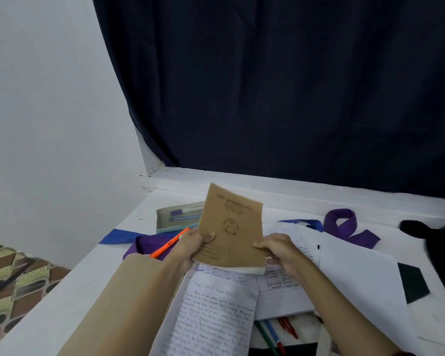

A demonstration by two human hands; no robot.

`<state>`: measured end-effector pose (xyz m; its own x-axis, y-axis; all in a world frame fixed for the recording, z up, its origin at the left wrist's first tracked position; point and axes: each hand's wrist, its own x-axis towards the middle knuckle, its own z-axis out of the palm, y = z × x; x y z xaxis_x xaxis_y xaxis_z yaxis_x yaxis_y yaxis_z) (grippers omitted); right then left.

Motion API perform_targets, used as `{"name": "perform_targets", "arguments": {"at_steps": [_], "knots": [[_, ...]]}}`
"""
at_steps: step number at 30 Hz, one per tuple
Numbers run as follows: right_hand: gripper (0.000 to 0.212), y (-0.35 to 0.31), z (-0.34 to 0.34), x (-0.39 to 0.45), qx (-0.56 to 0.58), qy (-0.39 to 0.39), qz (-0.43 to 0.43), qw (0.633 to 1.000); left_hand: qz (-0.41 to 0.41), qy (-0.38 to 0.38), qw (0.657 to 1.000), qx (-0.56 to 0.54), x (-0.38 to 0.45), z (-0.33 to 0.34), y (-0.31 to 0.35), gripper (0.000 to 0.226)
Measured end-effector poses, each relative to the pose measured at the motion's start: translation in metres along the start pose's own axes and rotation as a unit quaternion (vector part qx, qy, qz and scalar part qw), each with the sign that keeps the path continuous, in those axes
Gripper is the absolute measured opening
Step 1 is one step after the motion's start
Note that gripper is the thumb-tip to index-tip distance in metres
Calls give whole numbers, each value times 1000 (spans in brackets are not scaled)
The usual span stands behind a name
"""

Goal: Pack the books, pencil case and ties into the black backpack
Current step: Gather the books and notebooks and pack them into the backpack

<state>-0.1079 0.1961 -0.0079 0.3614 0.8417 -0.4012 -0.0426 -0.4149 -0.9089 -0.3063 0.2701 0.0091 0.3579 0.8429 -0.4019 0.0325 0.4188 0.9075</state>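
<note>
A brown-covered book (230, 227) is held tilted above the white table (88, 273). My left hand (193, 246) grips its lower left edge, thumb on the cover. My right hand (278, 249) pinches its lower right edge. Open notebooks with handwriting (216, 314) and loose white pages (355, 276) lie under my arms. A purple tie (344, 224) curls at the back right, and another purple tie (149, 242) lies at the left beside a blue tie (118, 236). A pencil case (177, 218) with pens sits behind the book. The black backpack (442, 250) shows at the right edge.
An orange pen (168, 244) lies on the purple tie at the left. Red, blue and green pens (275, 335) lie near the front edge. A dark curtain (293, 86) hangs behind the table, and a white wall is at the left. Patterned floor (13, 283) shows at the lower left.
</note>
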Motion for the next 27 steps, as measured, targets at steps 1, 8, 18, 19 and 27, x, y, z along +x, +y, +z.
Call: {"name": "perform_targets", "arguments": {"at_steps": [1, 8, 18, 19, 27], "knots": [[17, -2, -3, -2, -6, 3, -12, 1000, 23, 1, 1000, 3, -6, 0, 5, 15], [103, -56, -61, -55, -100, 185, -306, 928, 263, -105, 888, 363, -54, 22, 67, 28], [21, -39, -196, -174, -130, 89, -273, 949, 428, -143, 700, 553, -115, 174, 95, 16], [20, -34, -214, -189, -126, 107, -273, 948, 445, -144, 691, 551, -118, 193, 92, 10], [10, 22, -379, -305, -57, 268, -232, 933, 612, -141, 696, 350, -151, 361, 8, 38]]}}
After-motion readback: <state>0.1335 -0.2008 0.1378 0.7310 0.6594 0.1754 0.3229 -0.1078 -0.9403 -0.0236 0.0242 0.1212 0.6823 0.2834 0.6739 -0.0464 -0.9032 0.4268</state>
